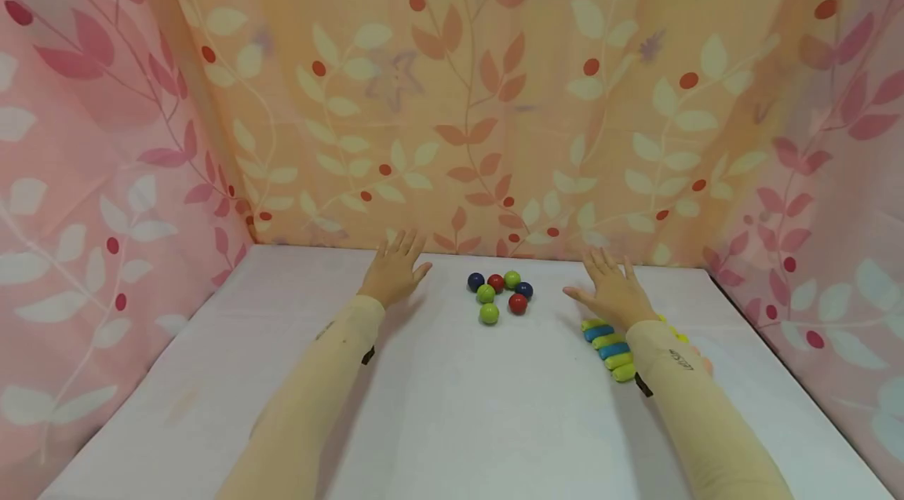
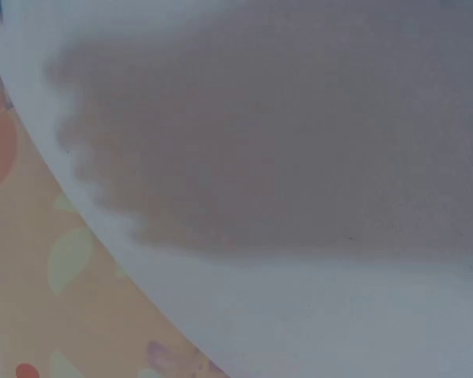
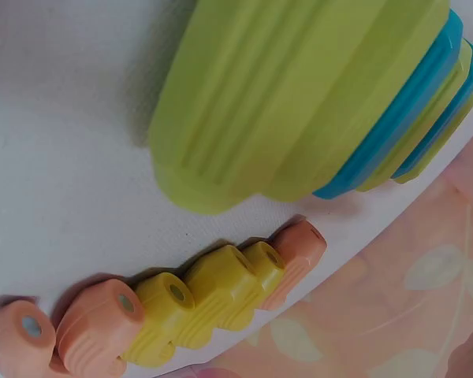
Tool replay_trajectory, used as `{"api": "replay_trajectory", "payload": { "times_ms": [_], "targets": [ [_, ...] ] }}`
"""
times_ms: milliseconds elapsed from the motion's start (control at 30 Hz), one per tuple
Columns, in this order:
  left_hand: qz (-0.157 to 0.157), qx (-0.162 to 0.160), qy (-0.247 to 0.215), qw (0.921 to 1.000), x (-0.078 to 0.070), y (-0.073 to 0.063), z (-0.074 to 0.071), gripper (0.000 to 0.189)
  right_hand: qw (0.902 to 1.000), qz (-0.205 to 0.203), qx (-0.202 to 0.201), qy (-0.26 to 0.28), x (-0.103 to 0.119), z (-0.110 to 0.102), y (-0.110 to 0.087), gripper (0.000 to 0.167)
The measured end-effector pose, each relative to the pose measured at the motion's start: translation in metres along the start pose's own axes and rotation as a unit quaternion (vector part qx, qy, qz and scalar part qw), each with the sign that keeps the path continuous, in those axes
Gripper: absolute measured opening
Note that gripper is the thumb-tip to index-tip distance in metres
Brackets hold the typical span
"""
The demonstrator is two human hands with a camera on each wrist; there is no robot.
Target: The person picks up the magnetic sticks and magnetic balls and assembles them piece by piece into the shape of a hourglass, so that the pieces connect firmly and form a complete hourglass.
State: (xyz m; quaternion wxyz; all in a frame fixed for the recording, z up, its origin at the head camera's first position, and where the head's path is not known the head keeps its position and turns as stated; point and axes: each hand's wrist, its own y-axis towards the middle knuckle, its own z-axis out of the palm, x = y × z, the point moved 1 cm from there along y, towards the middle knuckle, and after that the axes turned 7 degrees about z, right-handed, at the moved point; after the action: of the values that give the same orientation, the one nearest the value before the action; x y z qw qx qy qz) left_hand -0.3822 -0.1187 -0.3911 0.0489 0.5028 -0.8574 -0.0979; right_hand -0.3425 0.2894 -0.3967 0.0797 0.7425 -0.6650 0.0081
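My left hand [image 1: 392,272] is held out with its fingers spread, to the left of a cluster of balls, and holds nothing. The cluster includes a dark blue ball [image 1: 476,281], a red ball [image 1: 518,304] and a green ball [image 1: 489,314]. On the other side of the balls, my right hand [image 1: 613,292] is also stretched out with spread fingers and nothing in it. Beside and partly under its wrist lies a row of green and blue ridged plastic pieces [image 1: 613,352]. Only the left hand's blurred shadow falls in the left wrist view.
Yellow and pink ridged pieces [image 3: 221,287], with small round ends, lie in a second row; my right forearm partly hides them in the head view. A white cloth covers the table [image 1: 452,421]. Floral curtains [image 1: 466,92] rise at the back and both sides.
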Motion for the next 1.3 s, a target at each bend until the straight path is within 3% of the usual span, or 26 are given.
{"api": "replay_trajectory", "payload": {
  "times_ms": [200,533,833,1167,1300],
  "targets": [
    [0.005,-0.003,-0.006,1.0,-0.001,-0.005,-0.004,0.066,0.9998,-0.016,-0.005,0.008,0.001,-0.003,-0.002,0.094],
    [0.033,-0.013,0.004,0.9994,-0.01,-0.004,-0.006,0.069,0.9996,-0.028,0.003,0.002,-0.016,-0.01,-0.007,0.097],
    [0.043,0.003,0.019,0.9989,-0.005,-0.018,0.001,0.066,0.9991,-0.038,0.016,0.01,-0.02,-0.006,-0.018,0.095],
    [0.064,0.023,0.012,0.9977,-0.009,-0.03,0.008,0.066,0.9986,-0.045,0.025,0.008,-0.025,-0.002,-0.026,0.092],
    [0.086,0.027,-0.001,0.9959,-0.015,-0.035,0.012,0.066,0.9981,-0.051,0.028,0.017,-0.027,-0.004,-0.029,0.09]
  ]
}}
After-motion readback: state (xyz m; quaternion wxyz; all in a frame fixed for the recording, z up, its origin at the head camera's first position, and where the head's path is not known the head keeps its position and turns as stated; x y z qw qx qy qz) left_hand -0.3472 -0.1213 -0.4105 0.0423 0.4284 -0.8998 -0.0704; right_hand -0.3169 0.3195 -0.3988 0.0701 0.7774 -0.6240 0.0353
